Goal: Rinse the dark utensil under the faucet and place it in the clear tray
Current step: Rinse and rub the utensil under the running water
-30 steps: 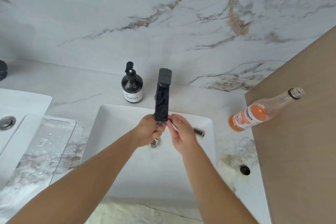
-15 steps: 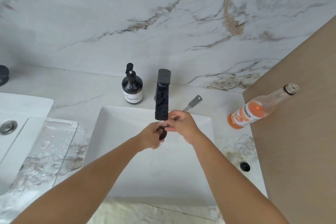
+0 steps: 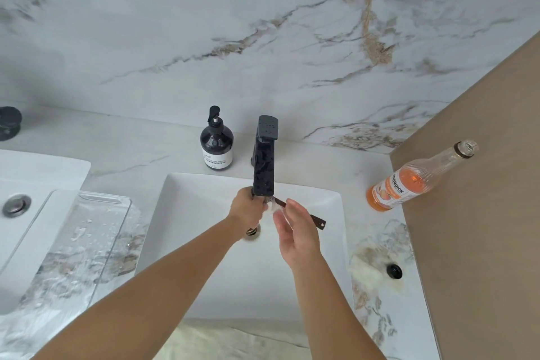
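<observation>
The dark utensil [image 3: 317, 219] is a thin flat strip with a hole at its end, held over the white sink [image 3: 201, 207] just below the black faucet [image 3: 264, 161]. My left hand [image 3: 247, 209] is closed around one end of it right under the spout, where water runs. The handle sticks out to the right and slightly down. My right hand [image 3: 295, 231] is in front of the handle's middle with fingers apart and the thumb by the strip. The wet clear tray [image 3: 99, 199] lies on the counter left of the sink.
A dark pump bottle [image 3: 216, 143] stands behind the sink, left of the faucet. An open bottle of orange liquid [image 3: 409, 181] leans by the tan panel [image 3: 482, 228] on the right, its black cap [image 3: 394, 270] on the wet counter. A second basin [image 3: 35, 172] lies far left.
The utensil's handle swung from pointing up and back to pointing right and down. My right hand let go and opened, dropping lower. My left hand rose to the spout, holding the utensil.
</observation>
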`<state>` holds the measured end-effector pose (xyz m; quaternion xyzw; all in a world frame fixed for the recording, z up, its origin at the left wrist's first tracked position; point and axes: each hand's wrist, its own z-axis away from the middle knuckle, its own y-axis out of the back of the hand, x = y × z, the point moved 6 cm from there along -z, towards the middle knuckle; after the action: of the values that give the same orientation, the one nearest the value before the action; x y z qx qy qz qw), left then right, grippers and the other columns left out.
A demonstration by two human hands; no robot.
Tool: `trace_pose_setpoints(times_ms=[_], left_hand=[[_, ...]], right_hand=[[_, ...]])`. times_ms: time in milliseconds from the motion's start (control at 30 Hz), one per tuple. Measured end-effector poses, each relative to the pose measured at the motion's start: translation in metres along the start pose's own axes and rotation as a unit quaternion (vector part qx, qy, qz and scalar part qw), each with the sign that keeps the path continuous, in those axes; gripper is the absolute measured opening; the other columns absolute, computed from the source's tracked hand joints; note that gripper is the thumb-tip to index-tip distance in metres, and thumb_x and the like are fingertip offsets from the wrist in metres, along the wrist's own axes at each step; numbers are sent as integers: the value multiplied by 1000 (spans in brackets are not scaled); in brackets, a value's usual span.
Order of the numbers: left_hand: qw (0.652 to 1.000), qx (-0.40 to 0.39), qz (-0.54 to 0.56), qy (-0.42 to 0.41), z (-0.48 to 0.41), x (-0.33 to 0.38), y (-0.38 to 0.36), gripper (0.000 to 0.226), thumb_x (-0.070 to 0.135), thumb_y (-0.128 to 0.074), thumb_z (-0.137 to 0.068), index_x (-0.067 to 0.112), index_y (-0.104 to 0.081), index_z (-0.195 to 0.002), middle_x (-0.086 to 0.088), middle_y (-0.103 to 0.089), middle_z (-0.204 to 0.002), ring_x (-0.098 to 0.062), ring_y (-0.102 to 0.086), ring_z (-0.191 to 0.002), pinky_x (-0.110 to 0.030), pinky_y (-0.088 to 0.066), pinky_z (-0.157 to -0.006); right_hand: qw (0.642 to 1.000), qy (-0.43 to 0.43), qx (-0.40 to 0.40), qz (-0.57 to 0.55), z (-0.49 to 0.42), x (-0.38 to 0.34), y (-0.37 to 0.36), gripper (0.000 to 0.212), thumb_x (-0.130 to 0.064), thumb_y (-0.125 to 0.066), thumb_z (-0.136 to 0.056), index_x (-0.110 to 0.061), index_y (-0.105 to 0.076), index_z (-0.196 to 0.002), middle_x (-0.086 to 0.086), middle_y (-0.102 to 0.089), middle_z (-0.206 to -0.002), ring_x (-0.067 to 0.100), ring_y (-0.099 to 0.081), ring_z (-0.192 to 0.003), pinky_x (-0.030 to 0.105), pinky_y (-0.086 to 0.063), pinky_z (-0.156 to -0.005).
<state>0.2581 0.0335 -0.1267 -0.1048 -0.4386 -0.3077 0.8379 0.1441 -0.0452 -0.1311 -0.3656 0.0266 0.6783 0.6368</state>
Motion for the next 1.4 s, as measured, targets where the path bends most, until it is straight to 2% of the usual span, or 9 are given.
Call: trace_pose_setpoints(times_ms=[167, 267, 333, 400, 500, 700, 933, 1167, 1400], left_hand=[[990, -34, 115, 67, 8, -22, -9, 35, 32, -45, -103, 8, -55, -78, 1, -41, -52, -14, -34, -42, -23, -27, -42], [981, -76, 163, 75, 17, -28, -9, 36, 29, -47, -102, 8, -56, -74, 0, -41, -50, -13, -35, -41, -21, -31, -38], [997, -57, -23, 49, 14, -26, 7, 36, 31, -48, -100, 8, -57, -73, -1, -48, -51, -15, -42, -40, -21, -37, -40], [967, -19, -254, 10, 10, -19, 25, 35, 32, -52, -94, 7, -54, -70, -4, -54, -56, -18, -48, -43, -23, -39, -41], [936, -16, -350, -34, 8, -10, 22, 22, 19, -51, -91, 2, -60, -81, -13, -67, -75, -26, -60, -60, -29, -46, -48], [986, -103, 66, 114, 10, -20, 0, 26, -7, -25, -90, 3, -49, -92, -6, -46, -54, -13, -29, -40, -22, -19, -42], [970, -104, -211, 63, 17, -14, 15, 15, 4, -30, -89, 12, -41, -82, -5, -38, -61, -17, -28, -46, -17, -21, -41], [972, -139, -166, 88, 36, -8, 27, 13, 10, -30, -97, 13, -42, -93, -6, -41, -64, -13, -30, -45, -16, -22, -40], [977, -80, -126, 149, 41, -25, 53, 21, 6, -28, -94, 8, -48, -90, -4, -40, -58, -13, -27, -43, -15, -19, -38]], right_hand=[[992, -81, -93, 42, 15, 38, -22, 23, -20, -63, -95, -2, -70, -108, 13, -75, -104, 19, -70, -85, 26, -52, -78], [984, -96, -105, 107, 7, 41, -33, 25, -25, -58, -98, -3, -69, -104, 9, -68, -84, 19, -64, -75, 25, -47, -65], [977, -82, -91, 177, 1, 36, -31, 22, -20, -59, -98, -2, -70, -98, 16, -66, -81, 29, -63, -69, 38, -53, -63], [965, -34, -55, 255, -5, 27, -27, 14, -9, -68, -90, 4, -70, -94, 22, -69, -80, 32, -65, -63, 43, -61, -65], [947, 55, 15, 315, -11, 14, -26, 11, 1, -78, -78, 4, -67, -81, 23, -72, -80, 35, -68, -63, 51, -61, -73], [992, -2, -53, 112, -4, 20, -28, 25, 13, -71, -79, 1, -68, -101, 15, -74, -85, 23, -68, -60, 28, -57, -54], [976, 46, -54, 208, -3, 24, -30, 11, 12, -67, -84, 2, -69, -86, 16, -73, -82, 24, -70, -66, 33, -60, -65], [960, -42, -262, 85, 3, 35, -48, 17, 0, -60, -88, -6, -72, -97, 12, -72, -101, 26, -69, -91, 36, -53, -80], [963, -43, -259, 69, 1, 35, -55, 21, -12, -61, -93, 5, -64, -106, 17, -69, -101, 28, -68, -96, 38, -56, -84]])
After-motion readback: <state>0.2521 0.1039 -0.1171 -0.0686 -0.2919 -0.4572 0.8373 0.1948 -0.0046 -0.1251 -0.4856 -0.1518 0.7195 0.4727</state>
